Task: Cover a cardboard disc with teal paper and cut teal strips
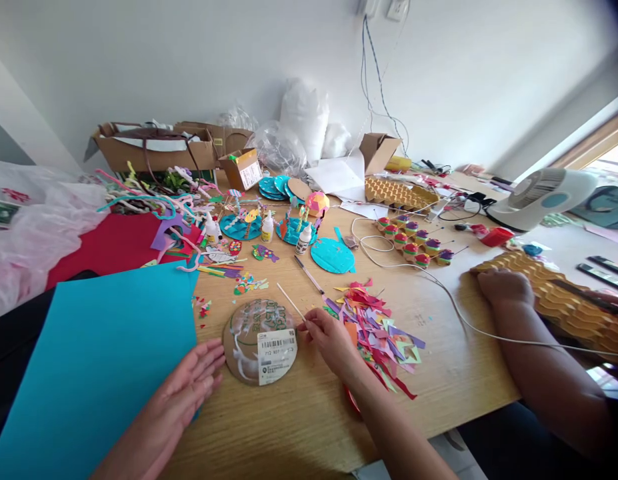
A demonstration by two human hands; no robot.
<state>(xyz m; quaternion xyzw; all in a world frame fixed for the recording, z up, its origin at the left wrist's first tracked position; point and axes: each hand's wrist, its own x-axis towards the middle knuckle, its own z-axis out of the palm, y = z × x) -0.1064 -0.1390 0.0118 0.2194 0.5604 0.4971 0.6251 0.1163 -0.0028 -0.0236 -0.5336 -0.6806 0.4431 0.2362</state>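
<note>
A round brown cardboard disc (246, 313) lies on the table in front of me, with white glue streaked over it and a barcode label (276, 357) on its lower right. My left hand (189, 380) rests at the disc's left edge, fingers stretched out and holding nothing. Between the thumb and fingers of my right hand (331, 337) is a thin white stick (290, 301), its free end pointing up and left beyond the disc. Beside that hand spreads a heap of coloured paper scraps (376, 327). A blue paper sheet (113, 347) lies under and left of my left hand.
Glue bottles (303, 239), a pen (309, 274) and a blue fish-shaped disc (333, 255) lie farther back. Painted egg-carton cups (411, 255) and a white cable (459, 313) are to the right. There, a co-worker's hand (506, 288) touches an egg tray (563, 300).
</note>
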